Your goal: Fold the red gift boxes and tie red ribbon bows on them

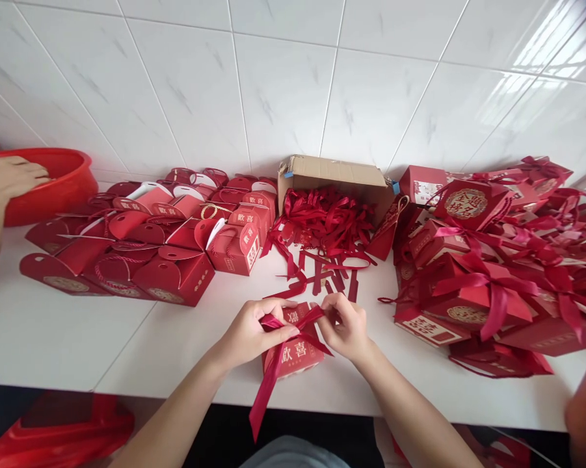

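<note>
Directly in front of me, near the table's front edge, stands a small red gift box (296, 359) with pale printed characters. A dark red satin ribbon (265, 398) forms a bow on top of it, one long tail hanging down past the front left corner. My left hand (253, 333) pinches the bow's left loop between thumb and fingers. On the other side, my right hand (344, 323) has its fingertips closed on the right loop. Parts of the bow and the box top are hidden by my fingers.
Behind the box, a cardboard carton (339, 168) on its side spills red ribbons (329, 211). Rows of red boxes (175, 276) stand to the left; ribboned boxes (488, 286) are piled right. Another person's hand (14, 175) reaches into a red basin (73, 172). A tiled wall (283, 91) runs behind.
</note>
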Motion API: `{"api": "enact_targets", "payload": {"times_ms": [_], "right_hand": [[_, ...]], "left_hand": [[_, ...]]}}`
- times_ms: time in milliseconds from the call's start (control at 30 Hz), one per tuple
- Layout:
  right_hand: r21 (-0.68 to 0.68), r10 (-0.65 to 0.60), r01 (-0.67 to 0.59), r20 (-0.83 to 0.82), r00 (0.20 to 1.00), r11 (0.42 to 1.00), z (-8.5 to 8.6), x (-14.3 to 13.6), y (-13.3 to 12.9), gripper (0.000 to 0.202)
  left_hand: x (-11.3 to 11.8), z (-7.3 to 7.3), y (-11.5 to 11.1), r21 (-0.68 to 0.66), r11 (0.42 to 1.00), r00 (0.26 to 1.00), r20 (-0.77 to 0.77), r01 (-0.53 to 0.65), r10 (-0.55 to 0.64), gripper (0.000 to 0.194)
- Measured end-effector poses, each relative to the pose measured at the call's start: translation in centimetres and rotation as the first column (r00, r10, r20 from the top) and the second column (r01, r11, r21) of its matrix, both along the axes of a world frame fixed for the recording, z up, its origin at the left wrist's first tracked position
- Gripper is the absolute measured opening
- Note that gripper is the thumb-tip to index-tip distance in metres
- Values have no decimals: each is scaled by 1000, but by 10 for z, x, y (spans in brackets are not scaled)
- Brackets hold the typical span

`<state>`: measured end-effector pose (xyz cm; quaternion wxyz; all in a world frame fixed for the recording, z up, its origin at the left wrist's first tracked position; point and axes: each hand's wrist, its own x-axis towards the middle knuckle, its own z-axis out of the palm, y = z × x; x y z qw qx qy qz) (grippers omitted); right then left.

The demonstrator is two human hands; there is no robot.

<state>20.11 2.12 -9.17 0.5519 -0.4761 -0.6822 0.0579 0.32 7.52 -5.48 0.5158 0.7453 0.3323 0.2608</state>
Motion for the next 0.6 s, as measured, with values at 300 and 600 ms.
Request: {"api": "enact_targets", "payload": {"times_ms": [300, 600], "right_hand": [[13, -131, 132, -93, 987, 991, -3, -2, 2, 19], [-193, 158, -175, -103, 982, 966, 15, 9, 7, 16]], "left_hand": [[3, -1, -2, 49, 999, 999, -50, -16, 18, 29], [1, 0, 1, -97, 995, 995, 88, -40, 48, 25]]}}
